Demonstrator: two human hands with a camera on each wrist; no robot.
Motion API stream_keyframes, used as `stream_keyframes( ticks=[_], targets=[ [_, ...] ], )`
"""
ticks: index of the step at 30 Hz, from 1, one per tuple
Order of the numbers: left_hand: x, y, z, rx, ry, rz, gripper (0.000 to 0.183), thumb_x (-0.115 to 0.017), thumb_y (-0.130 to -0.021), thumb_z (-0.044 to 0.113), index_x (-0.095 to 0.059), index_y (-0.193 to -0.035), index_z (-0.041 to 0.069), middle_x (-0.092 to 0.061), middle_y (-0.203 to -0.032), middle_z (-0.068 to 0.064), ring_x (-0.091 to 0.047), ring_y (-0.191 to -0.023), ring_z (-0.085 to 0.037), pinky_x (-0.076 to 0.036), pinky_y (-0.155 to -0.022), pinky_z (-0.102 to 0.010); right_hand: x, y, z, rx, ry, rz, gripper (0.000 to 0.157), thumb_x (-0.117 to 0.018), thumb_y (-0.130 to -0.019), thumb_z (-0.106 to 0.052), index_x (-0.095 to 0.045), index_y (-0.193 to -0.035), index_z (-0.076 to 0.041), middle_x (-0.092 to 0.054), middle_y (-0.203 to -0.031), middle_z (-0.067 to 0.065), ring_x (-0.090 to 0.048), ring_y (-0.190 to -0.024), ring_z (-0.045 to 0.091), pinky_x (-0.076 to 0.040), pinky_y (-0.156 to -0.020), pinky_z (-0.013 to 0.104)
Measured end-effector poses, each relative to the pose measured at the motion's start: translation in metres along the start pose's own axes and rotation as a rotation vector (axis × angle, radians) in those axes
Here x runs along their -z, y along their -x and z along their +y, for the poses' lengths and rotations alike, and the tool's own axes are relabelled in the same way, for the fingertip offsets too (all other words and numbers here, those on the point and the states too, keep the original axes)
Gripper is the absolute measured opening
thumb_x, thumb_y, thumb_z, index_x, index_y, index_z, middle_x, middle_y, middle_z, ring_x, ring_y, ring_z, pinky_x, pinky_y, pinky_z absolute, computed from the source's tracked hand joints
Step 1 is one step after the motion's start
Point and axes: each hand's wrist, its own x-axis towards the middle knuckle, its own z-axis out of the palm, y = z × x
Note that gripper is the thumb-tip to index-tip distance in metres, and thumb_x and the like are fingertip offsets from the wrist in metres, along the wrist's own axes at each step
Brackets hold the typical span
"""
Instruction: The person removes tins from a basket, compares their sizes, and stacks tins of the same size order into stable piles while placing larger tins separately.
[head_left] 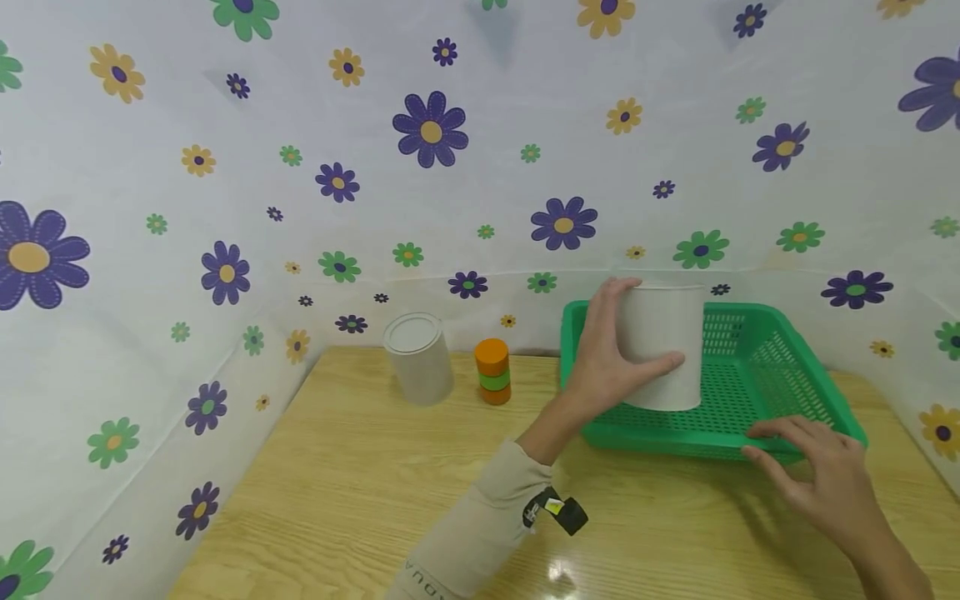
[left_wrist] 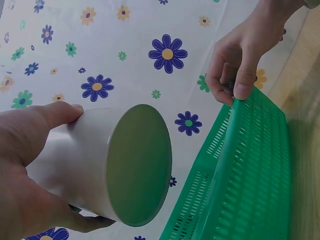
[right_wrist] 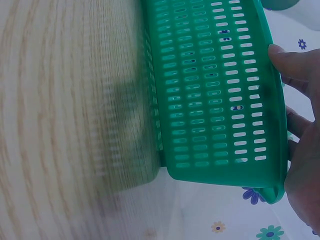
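A plain white cylindrical can (head_left: pixel 667 333) is gripped by my left hand (head_left: pixel 603 367), thumb across its near side and fingers round its far left side. The can hangs over the left part of a green perforated plastic basket (head_left: pixel 675 442). In the left wrist view the can's flat bottom (left_wrist: pixel 140 167) shows a green tint and stands apart from the basket wall (left_wrist: pixel 255 165). My right hand (head_left: pixel 821 479) pinches the basket's rim at the near right, with the thumb (left_wrist: pixel 245 82) outside and the fingers curled over the edge.
At the back left of the wooden table (head_left: pixel 360 483) stands another pale can (head_left: pixel 422 367) with a lid. Between it and the basket is a small orange jar (head_left: pixel 492 358) with a green band. A white flower-patterned sheet (head_left: pixel 480 192) rises behind the table.
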Motion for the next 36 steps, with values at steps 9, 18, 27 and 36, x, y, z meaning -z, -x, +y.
stream_keyframes(
  ticks=[9, 18, 27, 36],
  targets=[
    [0.033, 0.026, 0.005, 0.034, 0.063, -0.012, 0.090, -0.087, -0.083, 0.027, -0.030, -0.152, 0.035, -0.014, -0.167, 0.006, -0.035, -0.143, -0.021, -0.051, -0.097, -0.046, -0.003, 0.003, 0.003, -0.017, -0.011, -0.008, 0.032, -0.087, -0.074, -0.001, -0.075, -0.098, -0.019, -0.067, -0.098, -0.015, -0.042, -0.107, -0.018, -0.026, -0.081, 0.065],
    [0.064, 0.061, 0.006, 0.047, 0.060, 0.038, 0.091, -0.088, -0.082, 0.024, -0.031, -0.152, 0.037, -0.008, -0.170, 0.009, -0.033, -0.145, -0.023, -0.050, -0.099, -0.056, -0.004, 0.003, 0.001, -0.016, -0.007, -0.011, 0.032, -0.087, -0.073, -0.001, -0.075, -0.098, -0.018, -0.067, -0.099, -0.016, -0.041, -0.107, -0.016, -0.026, -0.083, 0.063],
    [0.085, 0.089, 0.001, 0.026, 0.033, 0.100, 0.092, -0.090, -0.080, 0.021, -0.033, -0.151, 0.030, -0.012, -0.171, 0.004, -0.036, -0.144, -0.021, -0.054, -0.093, -0.054, -0.007, 0.005, -0.002, -0.009, 0.009, -0.009, 0.033, -0.088, -0.072, -0.003, -0.075, -0.096, -0.020, -0.068, -0.096, -0.013, -0.044, -0.105, -0.014, -0.027, -0.081, 0.056],
    [0.108, 0.107, -0.014, -0.016, 0.047, 0.130, 0.093, -0.091, -0.078, 0.011, -0.034, -0.151, 0.022, -0.012, -0.171, -0.004, -0.044, -0.138, -0.026, -0.057, -0.090, -0.048, 0.000, 0.002, 0.002, -0.012, 0.018, -0.015, 0.031, -0.087, -0.073, -0.001, -0.075, -0.097, -0.018, -0.068, -0.097, -0.011, -0.040, -0.106, -0.018, -0.027, -0.081, 0.061]
  ],
)
